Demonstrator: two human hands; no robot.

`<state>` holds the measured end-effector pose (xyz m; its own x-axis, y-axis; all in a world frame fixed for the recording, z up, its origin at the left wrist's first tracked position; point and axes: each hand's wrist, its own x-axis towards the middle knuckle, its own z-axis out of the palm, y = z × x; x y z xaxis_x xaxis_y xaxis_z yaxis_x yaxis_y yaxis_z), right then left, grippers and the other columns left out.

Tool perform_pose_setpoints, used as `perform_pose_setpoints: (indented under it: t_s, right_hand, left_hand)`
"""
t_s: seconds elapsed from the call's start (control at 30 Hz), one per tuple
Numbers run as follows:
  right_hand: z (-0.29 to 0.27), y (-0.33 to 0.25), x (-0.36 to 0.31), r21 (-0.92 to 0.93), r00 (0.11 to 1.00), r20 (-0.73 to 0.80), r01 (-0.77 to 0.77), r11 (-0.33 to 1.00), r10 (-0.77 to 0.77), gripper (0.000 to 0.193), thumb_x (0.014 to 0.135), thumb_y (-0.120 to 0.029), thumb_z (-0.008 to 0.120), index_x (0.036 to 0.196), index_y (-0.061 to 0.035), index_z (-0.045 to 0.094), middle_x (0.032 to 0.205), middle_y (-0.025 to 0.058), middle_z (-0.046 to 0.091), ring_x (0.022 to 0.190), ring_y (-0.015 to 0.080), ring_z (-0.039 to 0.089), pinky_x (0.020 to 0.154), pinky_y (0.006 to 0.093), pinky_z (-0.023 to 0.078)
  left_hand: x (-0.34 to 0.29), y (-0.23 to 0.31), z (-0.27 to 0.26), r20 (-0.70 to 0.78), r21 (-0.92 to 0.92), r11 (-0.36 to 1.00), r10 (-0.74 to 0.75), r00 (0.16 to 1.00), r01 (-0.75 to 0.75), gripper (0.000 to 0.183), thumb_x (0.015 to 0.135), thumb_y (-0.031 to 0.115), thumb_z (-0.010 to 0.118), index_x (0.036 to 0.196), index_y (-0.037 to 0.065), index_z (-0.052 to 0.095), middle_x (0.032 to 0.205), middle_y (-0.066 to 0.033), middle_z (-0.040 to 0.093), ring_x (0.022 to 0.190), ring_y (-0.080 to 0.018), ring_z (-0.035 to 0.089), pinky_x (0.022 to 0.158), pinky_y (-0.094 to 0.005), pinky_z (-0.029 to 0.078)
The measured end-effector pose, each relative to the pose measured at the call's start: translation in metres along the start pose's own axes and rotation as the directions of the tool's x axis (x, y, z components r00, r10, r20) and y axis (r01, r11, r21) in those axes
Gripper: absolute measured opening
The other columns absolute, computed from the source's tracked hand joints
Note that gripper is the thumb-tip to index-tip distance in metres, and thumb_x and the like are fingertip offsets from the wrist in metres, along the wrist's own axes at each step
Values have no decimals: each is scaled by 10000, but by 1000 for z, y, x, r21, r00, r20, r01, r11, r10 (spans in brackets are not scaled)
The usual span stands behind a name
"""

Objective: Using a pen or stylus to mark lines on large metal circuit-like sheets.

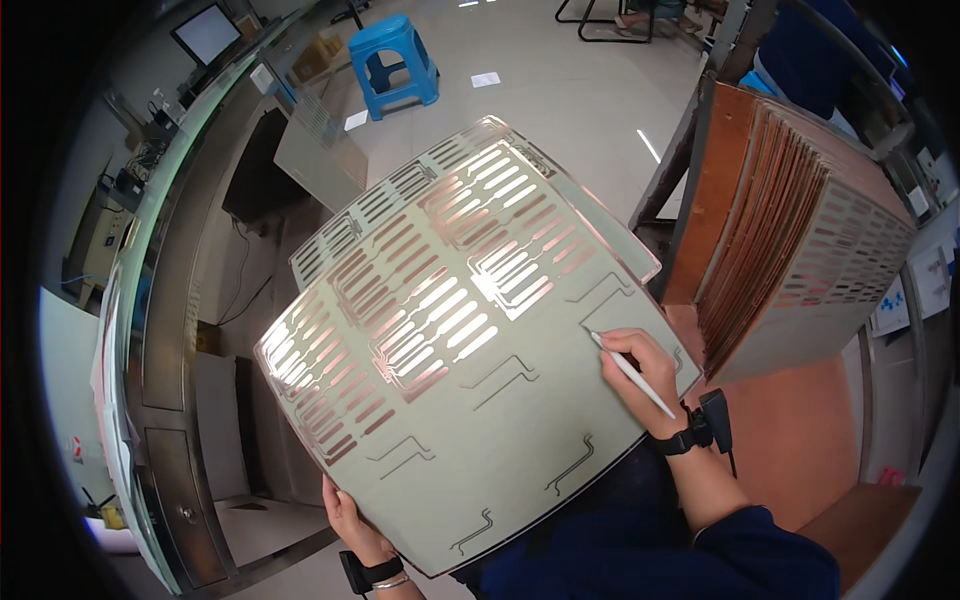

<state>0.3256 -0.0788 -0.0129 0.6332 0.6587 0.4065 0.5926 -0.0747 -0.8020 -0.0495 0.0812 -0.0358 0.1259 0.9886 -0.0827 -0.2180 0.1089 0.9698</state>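
Note:
A large pale circuit board panel (530, 400) with shiny copper traces lies tilted across my lap. My left hand (350, 525) grips its lower left edge, the thumb on top and the other fingers mostly hidden underneath. Over the right part of the panel, my right hand (640, 370) is closed around a slim white pen-shaped tool (648, 388). The tool's dark pointed tip is at a thin line on the board, though I cannot tell whether it touches. Beyond the far edge, a second circuit board panel (385, 195) shows partly from under the first.
Many similar panels stand in a stack (780, 230) at the right, beside an orange-brown board (710, 190). A glass-topped bench (165, 230) runs along the left, with a monitor (207, 35) at its far end. A blue stool (393, 65) stands on the floor ahead.

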Motion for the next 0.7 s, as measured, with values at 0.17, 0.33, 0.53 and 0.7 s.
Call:
perform_pose_setpoints:
  t_s: [0.17, 0.33, 0.53, 0.7]
  right_hand:
    - [4, 3, -5, -59, 972, 101, 217, 974, -210, 154, 715, 7, 706, 843, -53, 645, 920, 65, 684, 830, 242, 651, 740, 326, 493]
    - [-1, -5, -9, 47, 932, 259, 251, 967, -255, 179, 701, 20, 713, 842, -58, 636, 910, 68, 682, 797, 241, 647, 731, 333, 483]
    - [-2, -5, -13, 63, 930, 276, 235, 970, -243, 190, 707, -1, 729, 862, -62, 638, 931, 54, 674, 832, 239, 639, 743, 339, 477]
    - [4, -5, -8, 35, 927, 237, 290, 956, -290, 193, 685, 60, 722, 821, -31, 619, 905, 91, 681, 778, 251, 643, 714, 333, 490]
  left_hand:
    - [-2, 0, 5, 1, 7, 1000, 21, 1000, -21, 482, 1003, 150, 477, 1427, -32, 339, 1353, -147, 510, 1177, -223, 551, 991, -358, 466]
    - [-1, 3, 5, -7, -12, 1000, 2, 1000, -2, 496, 991, 150, 502, 1417, -49, 346, 1348, -150, 512, 1175, -216, 548, 999, -350, 453]
    - [1, 2, 6, 13, -37, 999, -3, 1000, 4, 481, 994, 138, 488, 1416, -47, 349, 1340, -148, 519, 1178, -214, 550, 992, -349, 461]
    - [1, 1, 4, 35, -26, 1000, 2, 999, -1, 459, 1009, 154, 459, 1427, -8, 358, 1355, -139, 518, 1188, -225, 555, 996, -364, 474]
